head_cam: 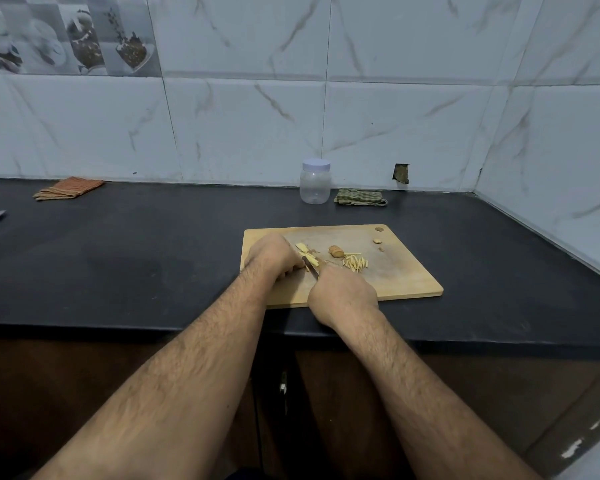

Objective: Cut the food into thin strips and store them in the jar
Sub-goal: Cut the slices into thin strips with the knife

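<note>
my left hand (pixel 272 256) pins the thin, stiff, likely slippery ginger slices (pixel 307 259) flat while my right hand (pixel 342 292) grips the knife (pixel 310 266).

Two bare, hairy forearms, sleeveless, no rings or watch.

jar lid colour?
White, on the clear jar's lid; head view.
</note>
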